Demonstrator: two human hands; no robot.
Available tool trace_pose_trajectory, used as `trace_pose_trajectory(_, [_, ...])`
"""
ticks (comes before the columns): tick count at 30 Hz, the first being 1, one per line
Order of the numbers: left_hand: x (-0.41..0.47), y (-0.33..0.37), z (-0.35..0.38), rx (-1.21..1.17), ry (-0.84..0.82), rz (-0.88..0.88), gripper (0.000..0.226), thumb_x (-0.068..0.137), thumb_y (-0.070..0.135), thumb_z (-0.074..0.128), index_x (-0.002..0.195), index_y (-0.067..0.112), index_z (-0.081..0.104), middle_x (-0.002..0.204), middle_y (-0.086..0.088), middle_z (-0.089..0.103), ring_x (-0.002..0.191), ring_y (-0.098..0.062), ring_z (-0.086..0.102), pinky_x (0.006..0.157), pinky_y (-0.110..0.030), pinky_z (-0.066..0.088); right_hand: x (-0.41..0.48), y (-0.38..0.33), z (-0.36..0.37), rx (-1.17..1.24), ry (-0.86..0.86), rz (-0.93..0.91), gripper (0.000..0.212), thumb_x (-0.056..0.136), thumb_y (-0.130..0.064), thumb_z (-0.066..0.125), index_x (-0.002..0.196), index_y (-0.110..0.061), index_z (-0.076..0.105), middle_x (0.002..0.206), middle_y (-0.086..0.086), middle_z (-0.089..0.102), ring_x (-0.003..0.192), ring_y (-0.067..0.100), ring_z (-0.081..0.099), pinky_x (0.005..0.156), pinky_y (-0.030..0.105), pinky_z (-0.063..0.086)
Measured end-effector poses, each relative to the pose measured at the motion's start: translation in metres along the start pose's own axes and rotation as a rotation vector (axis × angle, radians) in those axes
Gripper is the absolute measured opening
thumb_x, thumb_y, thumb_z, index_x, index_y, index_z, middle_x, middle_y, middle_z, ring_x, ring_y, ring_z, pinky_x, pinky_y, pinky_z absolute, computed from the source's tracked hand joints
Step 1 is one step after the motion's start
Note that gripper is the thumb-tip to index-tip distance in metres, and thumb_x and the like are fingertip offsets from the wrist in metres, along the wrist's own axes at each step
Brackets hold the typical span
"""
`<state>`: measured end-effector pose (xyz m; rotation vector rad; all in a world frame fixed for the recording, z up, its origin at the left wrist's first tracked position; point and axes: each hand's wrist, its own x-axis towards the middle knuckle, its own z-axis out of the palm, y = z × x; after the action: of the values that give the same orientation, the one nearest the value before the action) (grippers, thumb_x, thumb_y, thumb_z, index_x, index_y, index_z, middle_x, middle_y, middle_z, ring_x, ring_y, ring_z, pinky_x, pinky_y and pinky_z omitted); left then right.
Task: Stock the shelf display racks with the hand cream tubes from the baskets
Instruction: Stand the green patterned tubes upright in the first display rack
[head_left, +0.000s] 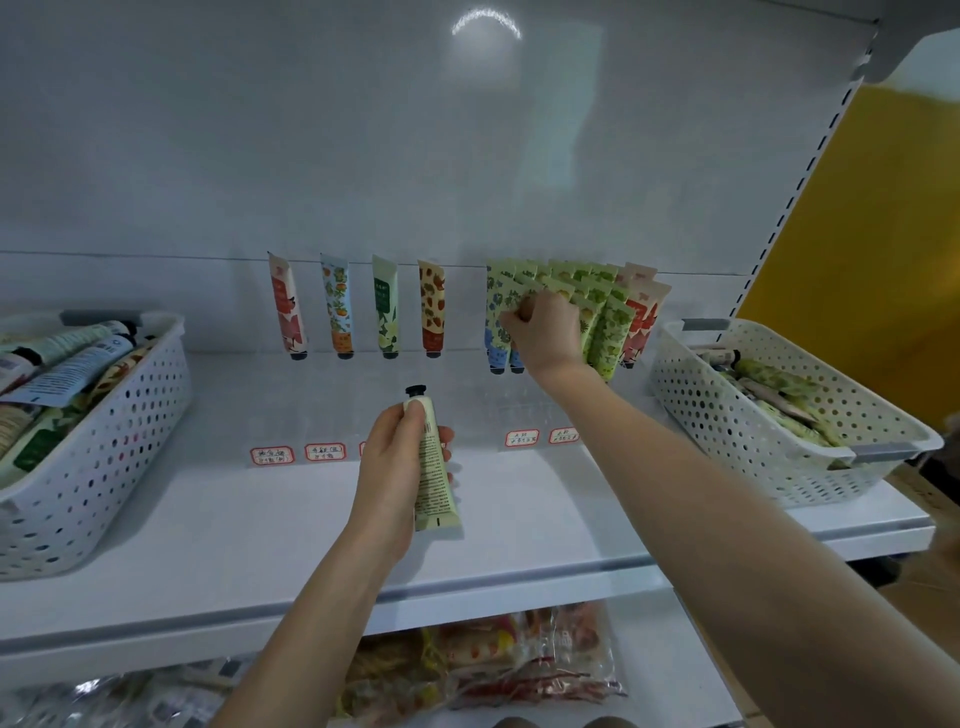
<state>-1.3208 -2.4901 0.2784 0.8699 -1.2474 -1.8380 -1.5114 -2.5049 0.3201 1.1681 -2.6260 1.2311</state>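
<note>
Tubes are being set into the far racks, with one more held ready.

At the left, a basket (93, 441) of mixed tubes is stood on the shelf (519, 530). Four single tubes (288, 312) are hung cap-down at the far centre. Nearer, a pale tube (434, 467) is clamped in the left hand (389, 467), cap pointed far, above the labels (272, 455). To the right, the packed tubes (608, 322) are gripped by the curled fingers of the right hand (545, 332), judged to be seating or straightening one. A second basket (779, 415), partly filled, is stood far right. The step in hand is judged to be filling the right racks. Next, the pale tube is probably to be turned cap-down and matched to a rack with the same design.
</note>
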Motion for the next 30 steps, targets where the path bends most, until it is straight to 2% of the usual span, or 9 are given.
trace_pose_trajectory(3, [-0.001, 0.005, 0.000, 0.019, -0.002, 0.024, 0.010, 0.097, 0.023, 0.047, 0.092, 0.025, 0.056, 0.080, -0.002, 0.062, 0.055, -0.005, 0.061, 0.048, -0.021, 0.051, -0.005, 0.002, -0.003, 0.045, 0.010, 0.004, 0.027, 0.088, -0.015, 0.058, 0.069, 0.004, 0.057, 0.070, 0.024, 0.063, 0.057, 0.022, 0.050, 0.054, 0.028, 0.040])
trace_pose_trajectory(5, [0.000, 0.010, -0.001, 0.033, 0.001, 0.059, 0.006, 0.094, 0.022, 0.053, 0.093, 0.026, 0.058, 0.086, -0.001, 0.063, 0.070, -0.010, 0.061, 0.062, -0.027, 0.051, -0.011, 0.002, -0.011, 0.113, 0.034, -0.022, 0.027, 0.089, -0.016, 0.060, 0.082, 0.009, 0.060, 0.079, 0.027, 0.066, 0.062, 0.029, 0.057, 0.059, 0.034, 0.047])
trace_pose_trajectory(8, [0.001, 0.022, -0.002, 0.030, -0.004, 0.116, 0.006, 0.090, 0.019, 0.059, 0.095, 0.022, 0.061, 0.094, -0.005, 0.065, 0.082, -0.017, 0.060, 0.077, -0.033, 0.049, -0.028, 0.000, -0.029, 0.240, 0.019, -0.033, 0.019, 0.092, -0.014, 0.055, 0.093, 0.004, 0.061, 0.086, 0.021, 0.068, 0.078, 0.034, 0.066, 0.073, 0.042, 0.055])
trace_pose_trajectory(12, [-0.002, 0.040, 0.002, -0.064, -0.053, 0.142, 0.006, 0.088, 0.011, 0.060, 0.094, 0.014, 0.060, 0.085, -0.004, 0.065, 0.076, -0.015, 0.063, 0.069, -0.027, 0.056, -0.061, -0.003, -0.051, 0.416, -0.114, -0.035, 0.028, 0.095, -0.015, 0.051, 0.089, 0.010, 0.060, 0.076, 0.015, 0.065, 0.063, 0.020, 0.065, 0.063, 0.029, 0.054])
trace_pose_trajectory(15, [-0.009, 0.049, 0.007, -0.204, -0.064, 0.154, 0.006, 0.088, 0.004, 0.058, 0.087, 0.009, 0.055, 0.087, -0.009, 0.065, 0.079, -0.015, 0.066, 0.075, -0.028, 0.058, -0.090, -0.002, -0.065, 0.519, -0.318, 0.061, 0.025, 0.094, -0.030, 0.052, 0.094, -0.007, 0.063, 0.079, 0.004, 0.068, 0.064, 0.011, 0.067, 0.066, 0.026, 0.056])
trace_pose_trajectory(18, [-0.018, 0.048, 0.014, -0.264, -0.066, 0.180, 0.009, 0.088, -0.001, 0.056, 0.095, 0.003, 0.052, 0.091, -0.011, 0.064, 0.086, -0.017, 0.065, 0.081, -0.028, 0.055, -0.111, 0.003, -0.073, 0.679, -0.476, 0.194, 0.024, 0.092, -0.034, 0.054, 0.092, -0.011, 0.062, 0.077, 0.006, 0.070, 0.065, 0.013, 0.069, 0.059, 0.022, 0.056])
trace_pose_trajectory(22, [-0.033, 0.043, 0.021, -0.156, -0.095, 0.177, 0.022, 0.088, 0.008, 0.059, 0.108, 0.004, 0.053, 0.093, -0.008, 0.068, 0.085, -0.019, 0.068, 0.077, -0.028, 0.057, -0.125, 0.013, -0.082, 0.949, -0.374, 0.257, 0.009, 0.090, -0.013, 0.056, 0.089, -0.005, 0.060, 0.068, 0.007, 0.068, 0.057, 0.011, 0.067, 0.054, 0.018, 0.055])
trace_pose_trajectory(25, [-0.045, 0.041, 0.022, -0.086, -0.146, 0.100, 0.023, 0.086, 0.022, 0.062, 0.104, 0.008, 0.060, 0.087, -0.011, 0.070, 0.074, -0.021, 0.071, 0.065, -0.027, 0.058, -0.130, 0.021, -0.096, 1.030, -0.291, 0.229, 0.006, 0.089, -0.005, 0.055, 0.088, -0.005, 0.060, 0.074, 0.009, 0.065, 0.059, 0.010, 0.066, 0.057, 0.018, 0.055])
trace_pose_trajectory(30, [-0.059, 0.033, 0.034, -0.075, -0.160, 0.096, 0.008, 0.083, -0.001, 0.063, 0.087, 0.006, 0.061, 0.088, -0.014, 0.068, 0.071, -0.018, 0.069, 0.067, -0.023, 0.058, -0.136, 0.029, -0.114, 1.229, -0.233, 0.264, 0.010, 0.090, -0.001, 0.053, 0.096, -0.005, 0.059, 0.076, 0.008, 0.070, 0.068, 0.012, 0.069, 0.063, 0.019, 0.057])
